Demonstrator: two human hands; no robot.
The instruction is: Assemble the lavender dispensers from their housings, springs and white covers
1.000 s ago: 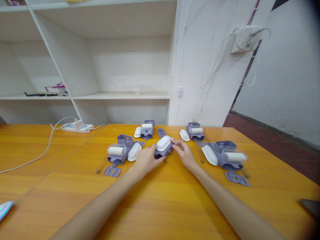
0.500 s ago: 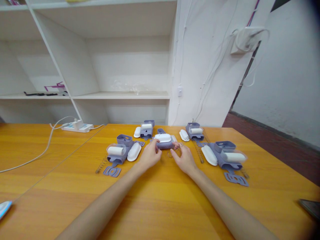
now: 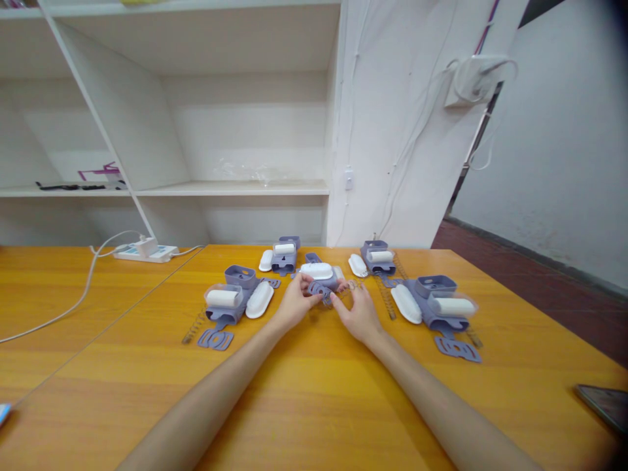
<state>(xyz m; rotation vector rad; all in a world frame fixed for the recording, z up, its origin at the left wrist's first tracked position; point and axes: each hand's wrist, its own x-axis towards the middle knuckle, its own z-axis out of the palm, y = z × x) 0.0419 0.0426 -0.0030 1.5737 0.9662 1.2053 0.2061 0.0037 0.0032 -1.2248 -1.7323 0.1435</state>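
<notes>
My left hand [image 3: 293, 305] and my right hand [image 3: 357, 312] meet at the middle of the orange table [image 3: 304, 392]. Together they pinch a flat purple plastic piece [image 3: 320, 290], just in front of a purple housing with a white cap [image 3: 320, 272]. A thin metal spring [image 3: 352, 286] lies by my right fingers. To the left sits a purple and white part set [image 3: 230, 301] with a white oval cap [image 3: 260, 299]. On the right lies another set [image 3: 439, 306].
Two further part sets [image 3: 283, 256] [image 3: 377, 258] stand at the table's back edge. Loose springs [image 3: 193, 325] [image 3: 386, 296] and flat purple plates [image 3: 214, 339] [image 3: 457, 348] lie about. A power strip [image 3: 144, 250] sits at back left. A phone [image 3: 604, 404] is at the right edge.
The purple housing with the white cap was set down farther back. Both hands came off it and now pinch a flat purple piece in front of it.
</notes>
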